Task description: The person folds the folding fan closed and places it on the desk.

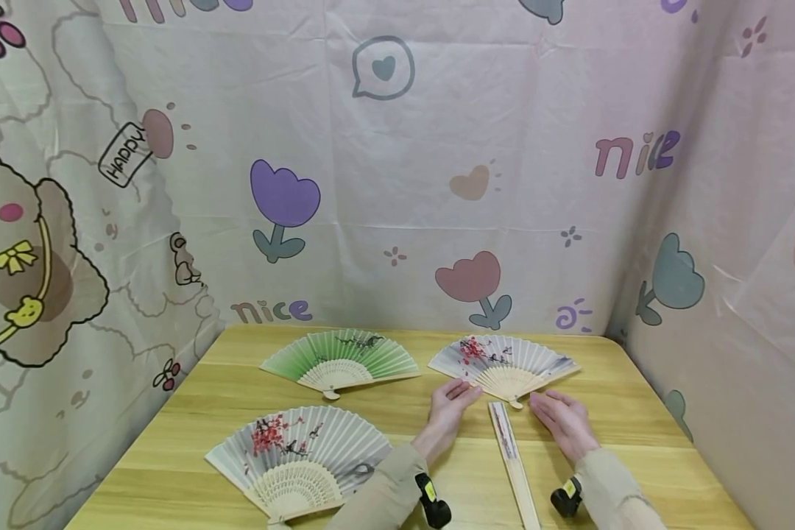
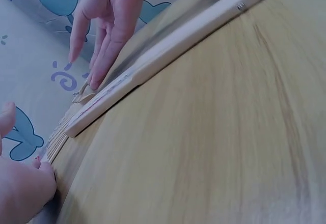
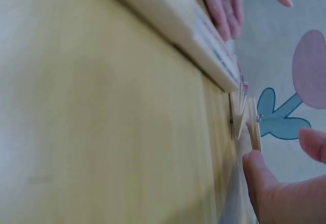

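Note:
An open folding fan (image 1: 510, 372), white-grey with red blossoms, lies at the back right of the table. My left hand (image 1: 449, 412) is at its lower left edge, its fingertips by the ribs. My right hand (image 1: 565, 423) is near its lower right edge, with fingers extended; in the right wrist view a fingertip (image 3: 253, 160) appears to touch the fan's outer stick. Neither hand grips the fan. Between the forearms lies a folded fan (image 1: 513, 464), pointing towards the open one. It crosses the left wrist view as a pale closed stick (image 2: 168, 53).
A green open fan (image 1: 344, 358) lies at the back left. Nearer the front left is another white-grey open fan (image 1: 305, 456) with red blossoms, partly behind my left sleeve (image 1: 384, 489). A printed cloth (image 1: 397, 147) hangs behind the wooden table (image 1: 165, 456).

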`<move>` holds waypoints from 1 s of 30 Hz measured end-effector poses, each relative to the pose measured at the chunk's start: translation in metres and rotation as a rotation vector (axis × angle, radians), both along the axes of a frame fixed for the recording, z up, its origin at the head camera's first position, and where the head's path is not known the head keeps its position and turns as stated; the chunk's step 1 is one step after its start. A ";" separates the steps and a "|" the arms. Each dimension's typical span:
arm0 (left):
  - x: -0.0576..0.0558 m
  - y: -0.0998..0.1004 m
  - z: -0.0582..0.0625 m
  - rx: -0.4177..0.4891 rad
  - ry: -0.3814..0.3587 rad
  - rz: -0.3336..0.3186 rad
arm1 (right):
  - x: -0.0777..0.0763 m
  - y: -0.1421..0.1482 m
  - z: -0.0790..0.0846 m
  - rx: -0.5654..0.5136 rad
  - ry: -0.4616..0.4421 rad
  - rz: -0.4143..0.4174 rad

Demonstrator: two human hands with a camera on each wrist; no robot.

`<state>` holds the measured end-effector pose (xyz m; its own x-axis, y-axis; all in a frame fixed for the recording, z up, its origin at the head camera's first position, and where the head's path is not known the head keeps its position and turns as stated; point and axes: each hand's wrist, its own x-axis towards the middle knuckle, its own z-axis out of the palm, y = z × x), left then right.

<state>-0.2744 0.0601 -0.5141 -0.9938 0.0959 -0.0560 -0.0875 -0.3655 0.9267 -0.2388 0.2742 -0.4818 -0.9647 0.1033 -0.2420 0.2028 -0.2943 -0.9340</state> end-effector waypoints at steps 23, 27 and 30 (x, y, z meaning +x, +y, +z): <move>-0.005 -0.001 0.001 0.187 -0.109 -0.018 | -0.037 -0.010 0.000 -0.120 -0.114 -0.094; -0.006 0.000 0.001 0.194 -0.114 -0.020 | -0.039 -0.010 0.001 -0.141 -0.131 -0.123; -0.006 0.002 0.002 0.200 -0.114 -0.011 | -0.039 -0.009 0.001 -0.167 -0.133 -0.136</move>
<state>-0.2805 0.0624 -0.5124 -0.9810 0.1268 -0.1471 -0.1927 -0.5398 0.8195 -0.2776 0.2649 -0.4805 -0.9031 0.1783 -0.3906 0.2685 -0.4755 -0.8378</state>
